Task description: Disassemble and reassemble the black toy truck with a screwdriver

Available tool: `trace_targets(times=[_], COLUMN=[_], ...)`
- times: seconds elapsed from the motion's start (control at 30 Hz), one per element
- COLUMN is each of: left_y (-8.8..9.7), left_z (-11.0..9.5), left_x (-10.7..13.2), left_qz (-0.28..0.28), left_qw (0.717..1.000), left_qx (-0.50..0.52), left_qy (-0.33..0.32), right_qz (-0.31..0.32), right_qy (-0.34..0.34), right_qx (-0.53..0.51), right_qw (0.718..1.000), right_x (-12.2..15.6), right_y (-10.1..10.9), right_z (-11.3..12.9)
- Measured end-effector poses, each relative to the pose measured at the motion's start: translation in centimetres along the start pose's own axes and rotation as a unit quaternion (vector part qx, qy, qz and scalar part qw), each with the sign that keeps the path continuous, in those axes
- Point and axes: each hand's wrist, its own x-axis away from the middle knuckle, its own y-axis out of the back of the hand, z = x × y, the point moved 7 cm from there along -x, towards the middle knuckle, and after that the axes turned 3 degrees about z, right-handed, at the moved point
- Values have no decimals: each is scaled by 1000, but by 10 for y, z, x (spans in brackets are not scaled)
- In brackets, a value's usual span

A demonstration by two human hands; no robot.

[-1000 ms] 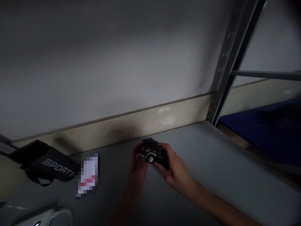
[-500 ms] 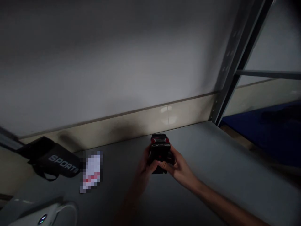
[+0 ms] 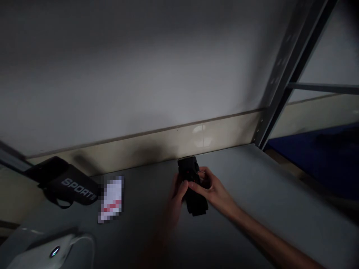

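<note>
Grasping from both sides with our left hand and right hand, we hold the black toy vehicle over the grey tabletop. We seem to be examining it; any next move calls for an even grip.

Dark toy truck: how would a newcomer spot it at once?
Find the grey tabletop, then look toward the middle of its back edge, below the cream wall strip. There the left hand and right hand both grip the dark toy truck, blocky and longer than wide. Unlike the black SPORT case and white device at the left, it is held.
</note>
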Motion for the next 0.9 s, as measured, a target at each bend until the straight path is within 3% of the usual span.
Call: trace_targets(times=[0.17, 0.3, 0.4, 0.53, 0.7, 0.9], left_y=[9, 25, 39, 44, 47, 48], left_z=[1, -23, -42, -46, -36, -28], left_x=[-10, -18, -19, -16, -17, -20], left_qz=[-65, -130, -166, -175, -189, -184], left_qw=[996, 976, 967, 963, 958, 959], left_qx=[37, 153, 181, 195, 204, 195], left_qy=[50, 89, 73, 58, 66, 90], right_qz=[13, -44, 28, 102, 113, 110], right_qy=[55, 89, 91, 77, 78, 43], right_qx=[159, 307, 422, 485, 459, 375], right_qw=[986, 947, 902, 865, 878, 920], right_x=[-7, -19, -26, -26, -26, -24], right_y=[15, 53, 62, 61, 58, 59], right_z=[7, 2, -13, -29, -30, -18])
